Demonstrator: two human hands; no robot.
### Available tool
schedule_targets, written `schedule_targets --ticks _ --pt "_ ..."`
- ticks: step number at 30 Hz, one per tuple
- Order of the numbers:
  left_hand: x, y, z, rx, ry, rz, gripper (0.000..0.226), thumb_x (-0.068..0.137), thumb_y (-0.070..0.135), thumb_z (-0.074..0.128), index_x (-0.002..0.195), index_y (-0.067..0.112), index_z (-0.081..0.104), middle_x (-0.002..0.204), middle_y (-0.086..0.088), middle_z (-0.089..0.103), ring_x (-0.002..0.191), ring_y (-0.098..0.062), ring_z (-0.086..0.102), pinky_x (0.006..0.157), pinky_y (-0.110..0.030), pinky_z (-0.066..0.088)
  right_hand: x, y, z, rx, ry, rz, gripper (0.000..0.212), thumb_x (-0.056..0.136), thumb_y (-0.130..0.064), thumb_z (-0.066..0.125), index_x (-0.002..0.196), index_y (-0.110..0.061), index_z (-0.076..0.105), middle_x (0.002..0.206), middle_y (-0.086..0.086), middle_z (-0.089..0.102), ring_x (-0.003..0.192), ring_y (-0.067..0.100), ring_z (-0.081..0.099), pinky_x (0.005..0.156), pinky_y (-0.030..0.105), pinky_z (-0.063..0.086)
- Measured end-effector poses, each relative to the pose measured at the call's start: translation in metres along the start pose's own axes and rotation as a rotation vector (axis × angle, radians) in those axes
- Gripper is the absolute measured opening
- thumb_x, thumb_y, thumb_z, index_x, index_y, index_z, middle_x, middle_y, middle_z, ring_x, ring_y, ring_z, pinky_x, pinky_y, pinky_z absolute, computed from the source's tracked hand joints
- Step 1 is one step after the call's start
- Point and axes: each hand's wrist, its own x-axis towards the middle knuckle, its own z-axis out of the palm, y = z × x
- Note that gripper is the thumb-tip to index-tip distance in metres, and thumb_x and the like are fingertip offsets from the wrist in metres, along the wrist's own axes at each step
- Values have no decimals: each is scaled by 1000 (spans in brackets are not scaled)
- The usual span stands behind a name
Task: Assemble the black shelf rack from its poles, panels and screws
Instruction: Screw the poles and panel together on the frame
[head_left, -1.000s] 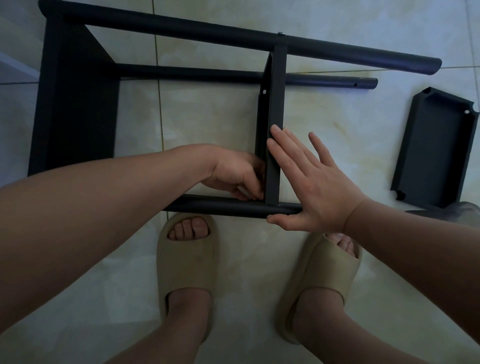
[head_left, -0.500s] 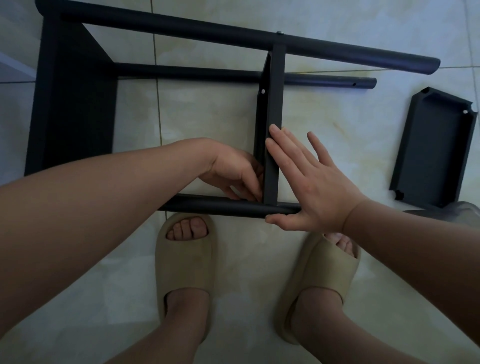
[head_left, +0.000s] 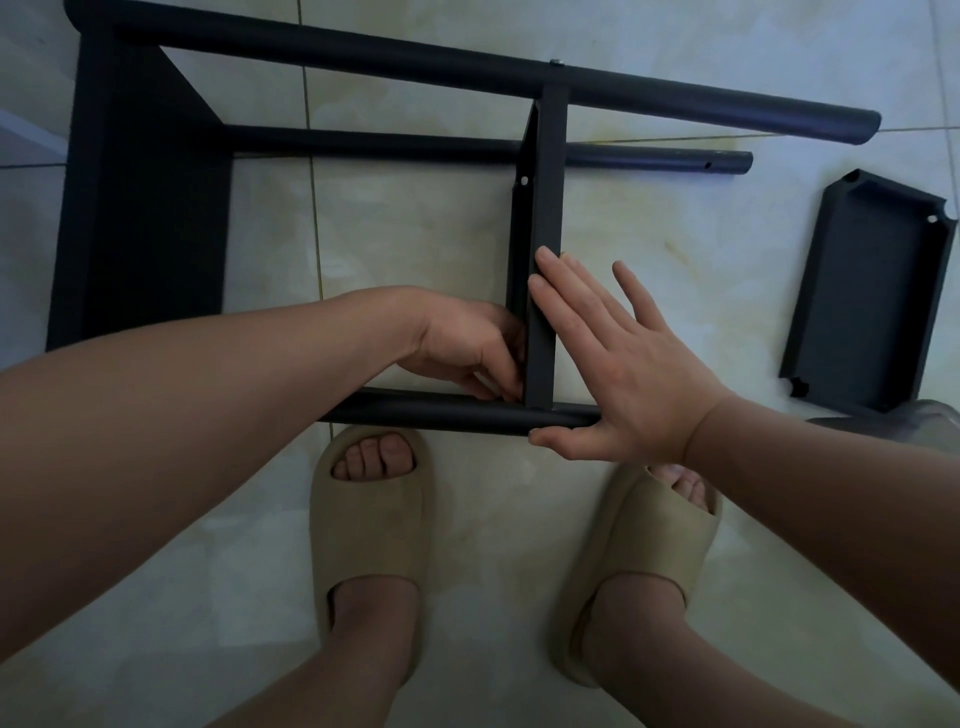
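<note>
— Black, all of it: the rack (head_left: 145, 208) lies on its side on the tiled floor (head_left: 415, 234), and the step looks like fixing the middle panel (head_left: 543, 218) to the near pole (head_left: 441, 413).
— The hands?
— The right hand (head_left: 623, 374) lies flat against the panel, fingers straight and spread, thumb along the pole. The left hand (head_left: 467, 348) curls its fingers into the corner; whether they pinch a screw, I cannot tell.
— So next?
— Probably seating a screw at that corner, which means keeping panel and hole lined up.
— Anything in the way?
— A loose panel (head_left: 872, 296) waits to the right, well apart. The slippers (head_left: 369, 519) stand just beside the pole, and the left hand hides the joint.
</note>
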Motion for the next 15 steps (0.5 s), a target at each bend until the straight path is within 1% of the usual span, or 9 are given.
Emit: schedule_targets --ticks 4,8,10,12,15 --pt "-2 -1 3 -20 17 27 20 89 -15 55 98 2 63 90 -8 67 92 -21 67 97 -38 52 0 0 -1 -1 -4 2 113 83 -81 41 162 -5 12 170 13 4 157 28 8 124 60 14" --pt "-4 -2 4 -26 10 37 19 90 -16 54 99 -1 62 95 -14 67 97 -26 66 98 -39 51 0 -1 -2 -7 -12 12 113 83 -80 41 162 -5 12 170 12 3 158 27 7 124 60 13" --pt "-4 -1 4 -26 12 38 19 89 -16 54 102 -3 61 99 -17 67 100 -28 67 101 -41 50 0 -2 -2 -9 -16 13 113 82 -80 42 162 -5 12 170 12 3 158 27 7 124 60 13" --pt "-5 -2 5 -34 18 34 20 90 -16 54 104 -3 60 99 -16 66 101 -27 66 104 -42 49 -1 -2 -2 -10 -16 13 113 82 -79 43 162 -5 12 170 12 4 158 27 8 124 60 13" --pt "-5 -4 5 -53 25 32 22 90 -15 53 109 -3 57 95 -14 64 97 -24 65 101 -40 49 -1 -1 -2 -11 -18 10 113 82 -79 43 162 -5 12 170 12 4 158 28 7 124 60 12"
